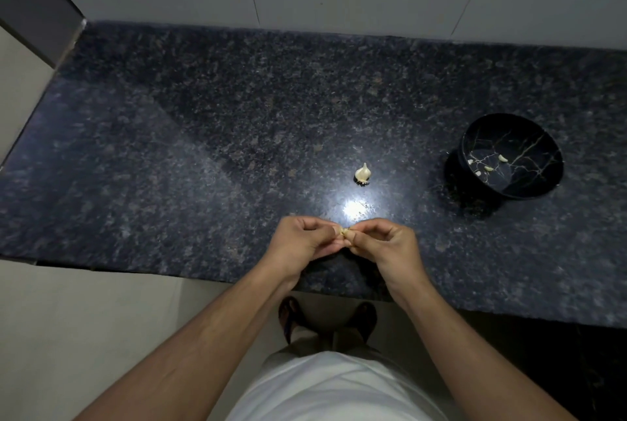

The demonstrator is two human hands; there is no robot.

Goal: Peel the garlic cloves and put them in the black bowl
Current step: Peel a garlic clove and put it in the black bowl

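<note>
Granite counter (169, 149) — we are pinching one clove (345, 232) between both hands' fingertips (339, 230); one bulb (362, 172) beyond, four cloves in one black bowl (529, 135).

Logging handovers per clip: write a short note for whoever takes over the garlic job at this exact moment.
Left hand and right hand: both pinch one garlic clove between the fingertips, above the near edge of the counter; how far it is peeled is too small to tell.
Garlic bulb: on the counter beyond the hands.
Black bowl: to the right, with about four peeled cloves inside.
Done: those cloves.
Left: finish this clove, drop it in the bowl, then work through the bulb.
</note>
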